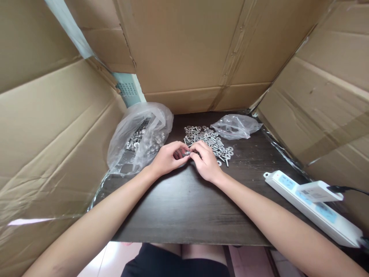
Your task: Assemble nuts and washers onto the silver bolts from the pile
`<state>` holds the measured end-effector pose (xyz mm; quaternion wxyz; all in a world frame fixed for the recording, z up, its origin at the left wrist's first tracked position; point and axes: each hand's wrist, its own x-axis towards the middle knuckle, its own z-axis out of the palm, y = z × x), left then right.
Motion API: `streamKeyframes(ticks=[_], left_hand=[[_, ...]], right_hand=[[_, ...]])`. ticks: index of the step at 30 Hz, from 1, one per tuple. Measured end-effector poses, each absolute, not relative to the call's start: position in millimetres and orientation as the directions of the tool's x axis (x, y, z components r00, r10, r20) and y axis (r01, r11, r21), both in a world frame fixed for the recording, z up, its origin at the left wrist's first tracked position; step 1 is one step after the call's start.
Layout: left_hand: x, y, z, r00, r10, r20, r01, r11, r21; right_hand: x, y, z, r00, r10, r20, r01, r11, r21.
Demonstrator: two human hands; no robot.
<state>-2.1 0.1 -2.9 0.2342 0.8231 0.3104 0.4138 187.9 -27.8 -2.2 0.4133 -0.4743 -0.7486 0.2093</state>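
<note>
Two bare hands close together at the near left edge of the pile of loose metal hardware (211, 141), with one small ridged metal piece (187, 153) between the fingertips. Sits just off the pile's near left edge, above the dark tabletop (187, 207); too small to tell exactly what kind of part. On the side away from the pile, left hand (170, 156), with thumb and forefinger curved round into a loose ring and meeting at the piece, gripping one end. On the side toward the pile, partly covering its near edge, right hand (206, 161), with thumb and forefinger pinched on the other end. Cannot tell how the more hidden fingers bear on it. Within the pile, a flat jumble of bolts (227, 162) and washers (231, 153). Left of the pile and apart from it, a clear plastic bag (118, 142), bulging with more metal parts (137, 140). Just right of the pile's far part, a second clear bag (238, 127), slumped low. Well to the right of the pile and nearer, a white power strip (308, 211), with a white adapter (319, 191) plugged in and a black cable (351, 189) running from it. Beyond the pile and on both its flanks, creased cardboard panels (187, 54).
</note>
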Motion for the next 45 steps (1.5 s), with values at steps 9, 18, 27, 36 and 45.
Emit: streamKeyframes(ticks=[9, 18, 27, 36, 45], left_hand=[[-1.9, 1.0, -3.6, 0.463, 0.714, 0.525, 0.322, -0.688, 0.651], [-2.0, 0.2, -2.9, 0.459, 0.712, 0.531, 0.33, -0.692, 0.643], [-2.5, 1.4, -4.1, 0.456, 0.706, 0.542, 0.34, -0.701, 0.627], [-1.5, 0.0, -1.3, 0.457, 0.737, 0.498, 0.354, -0.664, 0.658], [-2.1, 0.1, -1.9, 0.459, 0.727, 0.51, 0.346, -0.676, 0.651]], right_hand=[[188.1, -28.4, -2.2, -0.2, 0.874, 0.443, 0.524, 0.478, -0.705], [188.4, -27.2, -5.6, -0.217, 0.874, 0.434, 0.561, 0.476, -0.678], [187.5, -29.1, -1.9, -0.203, 0.873, 0.443, 0.557, 0.475, -0.681], [187.3, -28.2, -3.5, -0.224, 0.887, 0.404, 0.587, 0.454, -0.67], [187.0, -29.2, -2.3, -0.218, 0.865, 0.453, 0.552, 0.492, -0.673]])
